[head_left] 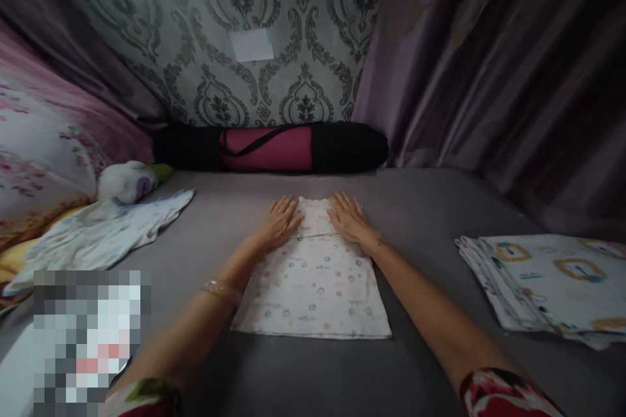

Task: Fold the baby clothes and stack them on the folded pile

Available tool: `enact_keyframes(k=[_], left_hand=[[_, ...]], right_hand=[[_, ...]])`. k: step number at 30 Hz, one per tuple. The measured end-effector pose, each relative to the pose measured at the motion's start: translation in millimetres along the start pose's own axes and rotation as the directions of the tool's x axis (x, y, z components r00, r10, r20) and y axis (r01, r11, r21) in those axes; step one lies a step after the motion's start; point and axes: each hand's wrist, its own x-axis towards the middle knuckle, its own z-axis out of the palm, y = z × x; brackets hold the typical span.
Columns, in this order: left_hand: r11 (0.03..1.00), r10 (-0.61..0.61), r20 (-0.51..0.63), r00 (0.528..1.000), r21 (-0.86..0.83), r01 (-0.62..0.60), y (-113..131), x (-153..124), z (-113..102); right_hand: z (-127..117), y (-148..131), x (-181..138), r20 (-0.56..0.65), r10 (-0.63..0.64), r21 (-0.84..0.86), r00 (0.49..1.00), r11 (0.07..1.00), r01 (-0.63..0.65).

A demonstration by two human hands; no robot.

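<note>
A white garment [317, 287] with small coloured prints lies flat on the grey sheet, wide at the near edge and narrow at the far end. Its far part shows a fold line across it. My left hand [281, 221] rests palm down on the far left edge of the cloth, fingers stretched forward. On the far right edge lies my right hand [349, 218], also flat with its fingers extended. Neither hand grips the fabric. The part of the cloth beneath both palms is hidden.
A stack of folded printed cloths [552, 280] lies at the right. To the left are a crumpled white cloth [112, 228], a white plush toy [124, 181] and a floral pillow [39, 150]. A black and pink bolster-shaped bag [271, 148] lies along the wall. The near-left corner is pixelated.
</note>
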Motion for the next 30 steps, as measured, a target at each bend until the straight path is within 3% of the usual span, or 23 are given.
enact_keyframes(k=[5, 9, 12, 15, 21, 30], left_hand=[[1.0, -0.003, 0.058, 0.998, -0.011, 0.003, -14.7, -4.8, 8.1], [0.999, -0.016, 0.015, 1.0, 0.041, 0.015, -1.7, -15.1, -9.5], [0.993, 0.097, -0.055, 0.994, 0.073, -0.093, 15.3, -43.9, -22.4], [0.978, 0.205, -0.01, 0.979, 0.036, -0.204, 23.1, -80.1, -20.6], [0.99, 0.142, 0.068, 0.988, -0.031, -0.14, 9.4, -120.1, -7.2], [0.981, 0.174, 0.125, 0.977, -0.111, -0.161, 4.6, -190.6, -31.8]], right_hand=[[2.7, 5.5, -7.5, 0.0, 0.027, -0.02, 1.0, 0.999, -0.027], [-8.7, 1.9, -23.6, 0.032, 0.015, 0.023, 0.999, 1.0, -0.016], [-11.7, -7.9, -57.3, 0.01, -0.065, 0.022, 0.998, 0.998, 0.065], [-7.4, -18.5, -94.7, 0.053, -0.17, 0.03, 0.984, 0.985, 0.169], [-7.3, -24.8, -127.3, 0.097, -0.197, 0.016, 0.976, 0.98, 0.197], [-26.4, -27.5, -208.3, 0.156, -0.278, 0.071, 0.948, 0.96, 0.27]])
